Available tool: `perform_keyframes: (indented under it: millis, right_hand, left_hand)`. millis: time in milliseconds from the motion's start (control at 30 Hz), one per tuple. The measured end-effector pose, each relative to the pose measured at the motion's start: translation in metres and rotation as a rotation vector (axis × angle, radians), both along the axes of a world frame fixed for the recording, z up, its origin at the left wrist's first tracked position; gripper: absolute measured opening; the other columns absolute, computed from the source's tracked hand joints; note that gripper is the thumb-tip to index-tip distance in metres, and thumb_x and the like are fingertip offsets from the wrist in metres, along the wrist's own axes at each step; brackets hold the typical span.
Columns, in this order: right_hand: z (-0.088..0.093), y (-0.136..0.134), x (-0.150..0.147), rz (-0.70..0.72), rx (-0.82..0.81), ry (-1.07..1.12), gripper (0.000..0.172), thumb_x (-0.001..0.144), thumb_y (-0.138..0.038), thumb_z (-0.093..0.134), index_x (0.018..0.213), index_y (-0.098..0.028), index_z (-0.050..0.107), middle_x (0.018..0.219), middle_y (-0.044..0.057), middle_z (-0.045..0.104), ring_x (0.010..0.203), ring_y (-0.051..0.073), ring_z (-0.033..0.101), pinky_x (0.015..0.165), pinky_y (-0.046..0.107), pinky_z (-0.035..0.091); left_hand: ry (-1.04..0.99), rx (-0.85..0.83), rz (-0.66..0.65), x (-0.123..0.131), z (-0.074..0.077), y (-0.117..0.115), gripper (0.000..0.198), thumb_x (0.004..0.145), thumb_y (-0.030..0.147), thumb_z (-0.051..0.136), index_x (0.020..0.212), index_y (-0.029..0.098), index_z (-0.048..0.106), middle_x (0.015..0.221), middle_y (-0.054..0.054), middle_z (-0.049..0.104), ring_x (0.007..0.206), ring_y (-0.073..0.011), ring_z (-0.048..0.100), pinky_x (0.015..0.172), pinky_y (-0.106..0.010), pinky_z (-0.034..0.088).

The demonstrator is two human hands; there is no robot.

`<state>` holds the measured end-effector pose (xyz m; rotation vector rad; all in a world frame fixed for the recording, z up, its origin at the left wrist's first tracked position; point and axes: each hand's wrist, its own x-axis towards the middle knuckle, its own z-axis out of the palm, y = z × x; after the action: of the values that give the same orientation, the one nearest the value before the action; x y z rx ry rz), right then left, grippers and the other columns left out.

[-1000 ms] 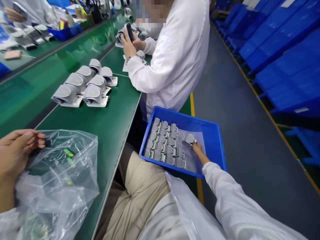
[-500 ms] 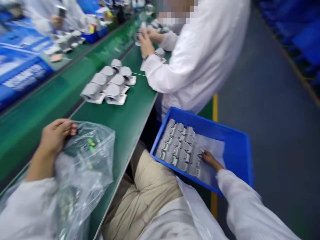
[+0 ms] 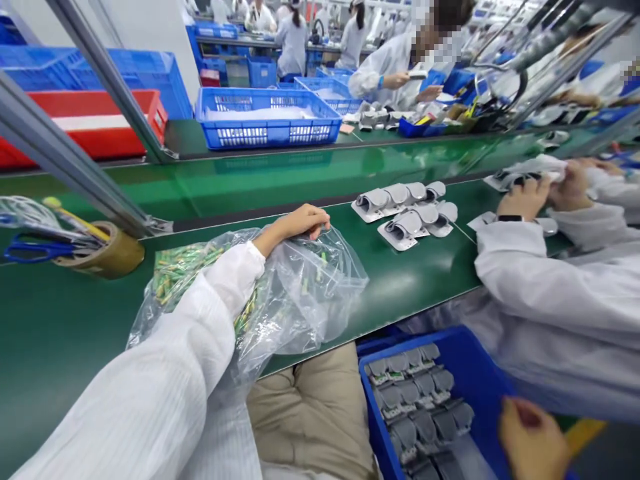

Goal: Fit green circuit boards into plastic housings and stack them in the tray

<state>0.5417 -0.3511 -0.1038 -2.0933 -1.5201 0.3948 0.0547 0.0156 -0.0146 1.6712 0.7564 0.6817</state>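
Observation:
My left hand (image 3: 306, 221) rests on the far edge of a clear plastic bag (image 3: 325, 293), its fingers loosely curled with nothing seen in them. Small green and yellow parts (image 3: 183, 270) fill the bag's left side. At the lower right, my right hand (image 3: 533, 437) is blurred over the right side of a blue bin (image 3: 480, 360). Its fingers look curled in, and I see no object in them. Inside the bin, grey curved pieces on white cards (image 3: 425, 393) lie in rows, with a translucent sheet beside the nearest ones.
More grey carded pieces (image 3: 410, 210) stand on the green bench (image 3: 350, 233). A co-worker's hands (image 3: 530, 197) handle similar pieces on the right. A tool cup (image 3: 117, 250) with scissors stands left. Beyond the belt are a blue crate (image 3: 270, 137) and a red bin (image 3: 155, 117).
The view has swung left and up. My right hand has come away from the grey pieces in the bin towards its right side. My left hand remains at the bag.

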Motion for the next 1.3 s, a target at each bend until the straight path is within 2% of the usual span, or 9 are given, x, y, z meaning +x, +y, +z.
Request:
perform_keyframes:
  millis: [33, 67, 233, 333, 433, 667, 900, 1133, 1300]
  right_hand:
    - [0.02, 0.018, -0.02, -0.239, 0.224, -0.007, 0.042, 0.093, -0.081, 0.049, 0.132, -0.073, 0.063, 0.105, 0.012, 0.081, 0.092, 0.049, 0.078, 0.063, 0.074, 0.06]
    - [0.041, 0.042, -0.046, -0.238, 0.298, 0.074, 0.036, 0.094, -0.077, 0.057, 0.129, -0.073, 0.064, 0.109, 0.011, 0.079, 0.1, 0.047, 0.078, 0.076, 0.075, 0.063]
    - [0.132, 0.195, -0.205, 0.679, 0.242, 0.292, 0.026, 0.097, -0.054, 0.078, 0.11, -0.032, 0.081, 0.111, 0.008, 0.079, 0.105, 0.034, 0.076, 0.102, 0.058, 0.064]
    - [0.139, 0.262, -0.265, 1.195, 0.011, 0.214, 0.022, 0.095, -0.036, 0.08, 0.112, -0.023, 0.084, 0.117, 0.01, 0.079, 0.114, 0.031, 0.073, 0.106, 0.048, 0.058]
    - [0.115, 0.292, -0.285, 1.391, -0.071, 0.066, 0.022, 0.09, -0.024, 0.085, 0.111, -0.02, 0.087, 0.122, 0.013, 0.077, 0.113, 0.029, 0.071, 0.108, 0.044, 0.053]
    - [0.088, 0.326, -0.303, 1.287, -0.055, 0.029, 0.017, 0.097, -0.023, 0.075, 0.111, -0.019, 0.084, 0.095, 0.005, 0.074, 0.085, 0.019, 0.063, 0.085, 0.031, 0.05]
    - [0.092, 0.362, -0.314, 1.054, -0.287, 0.594, 0.028, 0.09, -0.044, 0.08, 0.101, -0.017, 0.078, 0.071, -0.003, 0.063, 0.057, 0.01, 0.051, 0.047, 0.019, 0.043]
    - [0.076, 0.371, -0.31, 0.992, -0.27, 1.01, 0.057, 0.078, -0.059, 0.095, 0.108, -0.018, 0.068, 0.082, -0.001, 0.066, 0.065, 0.014, 0.067, 0.052, 0.024, 0.057]
    - [0.072, 0.367, -0.311, 0.92, -0.288, 1.017, 0.042, 0.083, -0.052, 0.094, 0.096, -0.02, 0.07, 0.074, -0.001, 0.066, 0.063, 0.014, 0.061, 0.056, 0.025, 0.053]
  left_hand:
    - [0.023, 0.036, -0.016, 0.001, 0.0, -0.002, 0.038, 0.099, 0.047, 0.067, 0.085, 0.012, 0.075, 0.053, -0.003, 0.066, 0.047, -0.0113, 0.057, 0.06, -0.024, 0.044]
    - [0.036, 0.062, -0.024, 0.001, 0.0, -0.003, 0.037, 0.1, 0.045, 0.067, 0.084, 0.012, 0.075, 0.053, -0.002, 0.065, 0.047, -0.0109, 0.056, 0.06, -0.024, 0.044]
    - [-0.085, -0.119, 0.083, -0.001, 0.0, 0.002, 0.034, 0.098, 0.045, 0.07, 0.086, 0.013, 0.073, 0.062, -0.005, 0.07, 0.05, -0.0131, 0.061, 0.059, -0.025, 0.047]
    - [-0.327, -0.337, 0.209, -0.013, 0.003, 0.012, 0.029, 0.096, 0.043, 0.072, 0.092, 0.014, 0.072, 0.068, -0.004, 0.07, 0.054, -0.0142, 0.063, 0.059, -0.026, 0.049]
    - [-0.543, -0.47, 0.306, -0.026, 0.006, 0.019, 0.025, 0.093, 0.04, 0.073, 0.094, 0.016, 0.069, 0.07, -0.001, 0.066, 0.058, -0.0137, 0.062, 0.059, -0.026, 0.05]
    - [-0.452, -0.412, 0.397, -0.026, 0.009, 0.012, 0.022, 0.081, 0.03, 0.082, 0.09, 0.013, 0.07, 0.073, -0.005, 0.068, 0.059, -0.0141, 0.062, 0.057, -0.025, 0.049]
    - [-0.196, -0.148, 0.579, -0.021, 0.039, 0.02, 0.023, 0.081, 0.031, 0.08, 0.092, 0.019, 0.064, 0.076, -0.001, 0.068, 0.069, -0.0155, 0.065, 0.068, -0.027, 0.052]
    - [0.205, 0.17, 0.511, 0.07, 0.052, 0.055, 0.049, 0.063, 0.022, 0.098, 0.104, 0.019, 0.07, 0.11, -0.012, 0.077, 0.099, -0.0268, 0.071, 0.093, -0.035, 0.053]
    - [0.542, 0.225, 0.512, 0.124, 0.043, 0.07, 0.059, 0.055, 0.035, 0.105, 0.092, 0.019, 0.062, 0.129, -0.025, 0.074, 0.124, -0.0414, 0.069, 0.1, -0.038, 0.052]
